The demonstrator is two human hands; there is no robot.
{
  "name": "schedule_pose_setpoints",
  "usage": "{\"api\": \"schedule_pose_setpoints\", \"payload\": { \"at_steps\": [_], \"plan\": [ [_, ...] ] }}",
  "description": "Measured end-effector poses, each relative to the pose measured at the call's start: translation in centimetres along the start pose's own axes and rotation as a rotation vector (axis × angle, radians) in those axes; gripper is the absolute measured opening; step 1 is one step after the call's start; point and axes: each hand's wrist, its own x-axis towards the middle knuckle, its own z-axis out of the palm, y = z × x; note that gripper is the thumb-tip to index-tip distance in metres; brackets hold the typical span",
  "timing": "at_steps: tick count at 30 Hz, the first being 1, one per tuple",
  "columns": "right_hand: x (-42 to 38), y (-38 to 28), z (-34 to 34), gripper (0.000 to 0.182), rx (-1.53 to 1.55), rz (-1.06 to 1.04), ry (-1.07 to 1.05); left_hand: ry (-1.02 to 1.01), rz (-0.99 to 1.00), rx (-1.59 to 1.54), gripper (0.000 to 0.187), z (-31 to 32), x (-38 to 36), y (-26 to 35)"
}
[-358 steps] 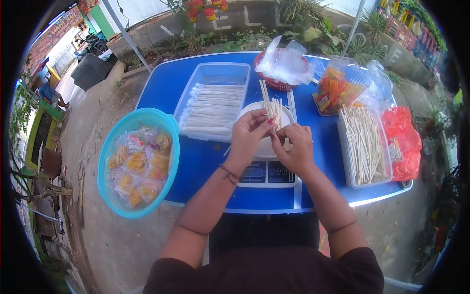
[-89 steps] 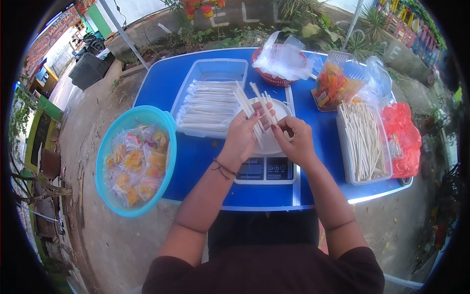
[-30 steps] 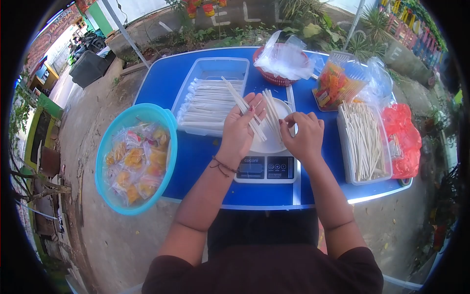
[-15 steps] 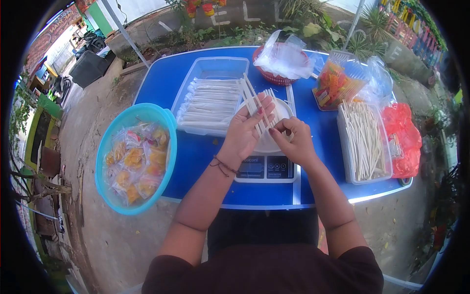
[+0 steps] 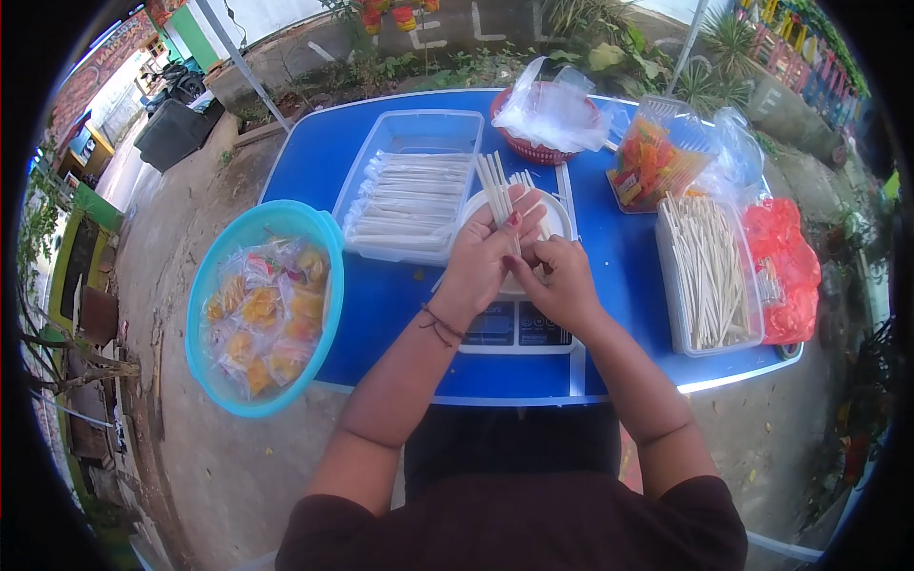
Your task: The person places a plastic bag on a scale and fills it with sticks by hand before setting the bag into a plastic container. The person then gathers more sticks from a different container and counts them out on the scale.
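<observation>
My left hand [image 5: 481, 259] is closed around a small bunch of pale thin sticks [image 5: 496, 186], its thumb laid across them and their upper ends fanning slightly above the fingers. At their lower ends my right hand [image 5: 560, 278] is curled, its thumb and fingers pinched on the sticks. Both hands are above a kitchen scale [image 5: 544, 337], whose display is partly covered by shadow. On the scale rests a round white dish [image 5: 564, 217] with more pale sticks in it, half hidden by my hands.
Left of the scale is a clear tray [image 5: 457, 121] of wrapped stick bundles [image 5: 409, 200]. A turquoise basin [image 5: 198, 347] holds bagged yellow snacks. To the right are a box of loose sticks [image 5: 706, 271], a red plastic bag [image 5: 785, 266] and an orange-filled container [image 5: 652, 162]. Behind sits a red basket [image 5: 531, 149].
The sticks in my left hand have gone from loosely spread and slanting to a tighter, more upright bunch. My right hand has moved left and closer to my left hand.
</observation>
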Motion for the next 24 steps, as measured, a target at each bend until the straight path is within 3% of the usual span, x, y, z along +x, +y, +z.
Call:
{"api": "schedule_pose_setpoints", "payload": {
  "at_steps": [3,9,15,24],
  "plan": [
    [0.0,0.3,0.1,0.019,-0.025,-0.026,0.065,-0.045,-0.033,-0.15,0.056,-0.4,-0.1,-0.2],
    [0.2,0.2,-1.6,0.02,-0.399,-0.079,0.179,0.015,0.131,0.124,0.079,-1.2,-0.2,-0.4],
    [0.7,1.3,-1.8,0.013,-0.454,-0.049,0.292,-0.083,0.153,0.267,0.083,-0.8,-0.4,0.3],
    [0.5,1.8,-0.9,0.015,-0.335,-0.149,0.225,-0.195,0.077,0.036,0.088,-0.8,-0.3,0.1]
  ]
}}
